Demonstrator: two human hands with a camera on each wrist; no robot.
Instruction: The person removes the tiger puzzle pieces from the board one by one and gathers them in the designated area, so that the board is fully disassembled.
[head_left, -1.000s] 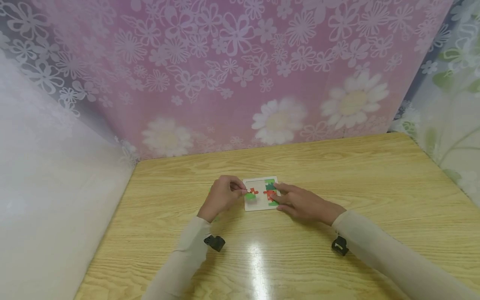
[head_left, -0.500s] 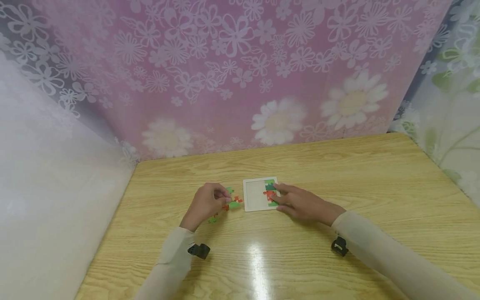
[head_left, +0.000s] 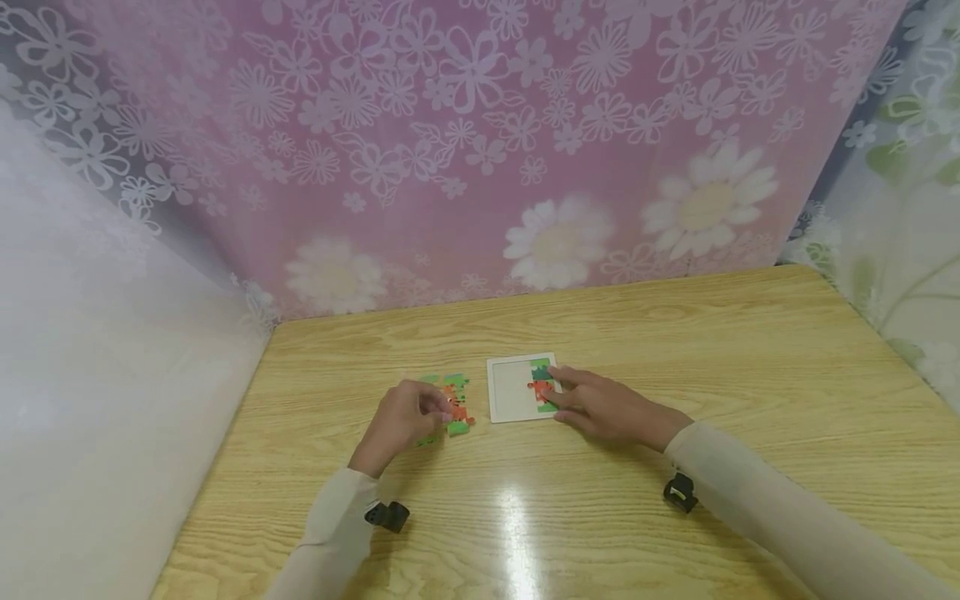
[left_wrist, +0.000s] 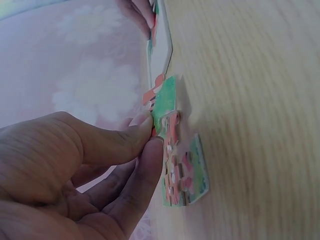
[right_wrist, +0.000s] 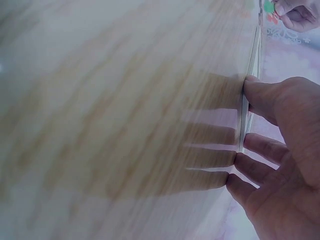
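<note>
- The left hand [head_left: 396,422] has moved away from the white tray [head_left: 512,393], taking a red-and-green puzzle piece [left_wrist: 166,97] along.
- I see its thumb and finger pinching that piece, close by the loose pieces [head_left: 455,382] on the table [head_left: 600,500].
- The right hand [head_left: 611,407] has its fingers apart, touching the tray's right side.

The left hand [head_left: 401,417] had drawn back from over the white tray [head_left: 491,404], carrying the red-and-green puzzle piece [head_left: 461,423] — above the tray's base a second ago, then just outside its left edge — to a spot farther left and nearer the person. More of the loose pieces [head_left: 455,381] showed, and the left sleeve [head_left: 330,508] and its black wrist device [head_left: 390,517] had shifted left too.
</note>
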